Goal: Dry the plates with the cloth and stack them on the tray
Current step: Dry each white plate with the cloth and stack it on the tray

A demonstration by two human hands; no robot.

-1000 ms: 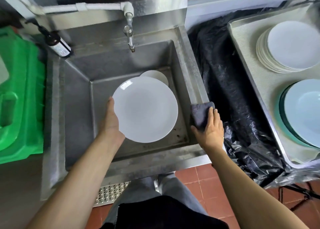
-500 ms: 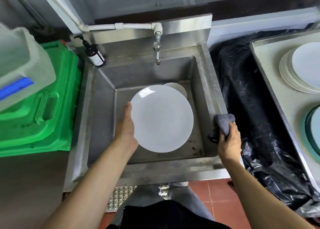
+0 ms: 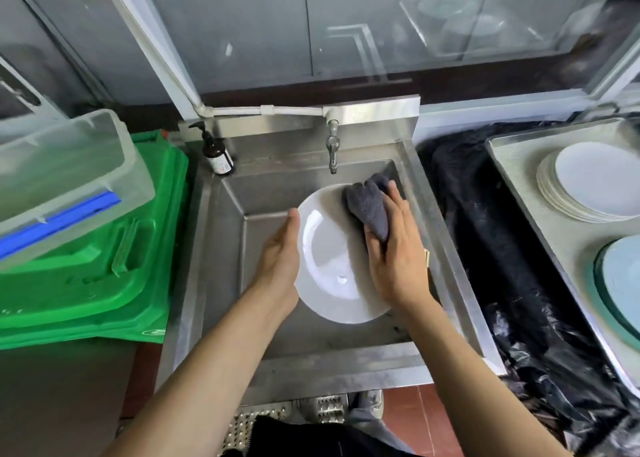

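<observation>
A white plate (image 3: 329, 262) is held tilted over the steel sink (image 3: 221, 242). My left hand (image 3: 280, 255) grips the plate's left rim. My right hand (image 3: 394, 255) holds a grey cloth (image 3: 369, 203) against the plate's upper right part, the cloth bunched under the fingers. On the right a metal tray (image 3: 519, 193) carries a stack of white plates (image 3: 588, 183) and a stack of pale blue plates (image 3: 623, 283).
A tap (image 3: 332, 148) hangs over the sink's back wall, a brown soap bottle (image 3: 216, 153) at its left corner. A green bin lid (image 3: 93, 259) and a clear plastic box (image 3: 65, 179) lie left. Black plastic sheeting (image 3: 502, 248) fills the gap between sink and tray.
My right hand lifted the cloth from the sink's right rim onto the plate. The plate tipped up more toward me, and the camera view rose.
</observation>
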